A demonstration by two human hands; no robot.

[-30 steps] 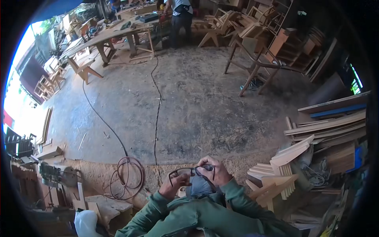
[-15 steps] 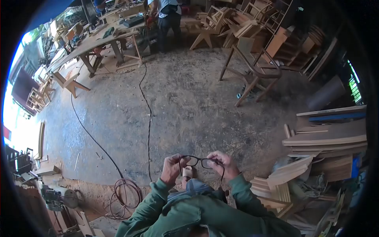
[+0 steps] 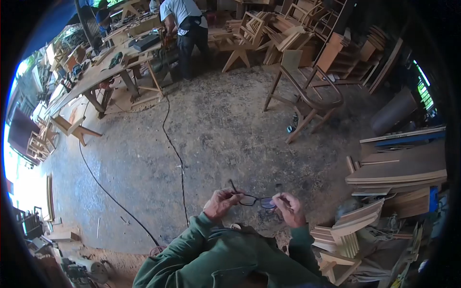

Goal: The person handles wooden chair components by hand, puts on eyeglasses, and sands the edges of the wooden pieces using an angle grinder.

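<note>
A pair of dark-framed glasses (image 3: 257, 200) is held between my two hands, low in the middle of the view. My left hand (image 3: 222, 202) pinches the left side of the frame, and one temple arm sticks up beyond its fingers. At the right lens, my right hand (image 3: 289, 209) has its thumb and fingers closed on the rim and covers part of that side. Green sleeves cover both forearms.
A person (image 3: 187, 29) bends at a long workbench (image 3: 101, 79) at upper left. A wooden chair frame (image 3: 307, 103) stands upper right. Boards (image 3: 398, 175) are stacked at right. A black cable (image 3: 173, 146) crosses the floor.
The glasses have turned, so a temple arm now points up away from me. Both hands have moved slightly right. The view has tilted up, showing more of the bench and the person.
</note>
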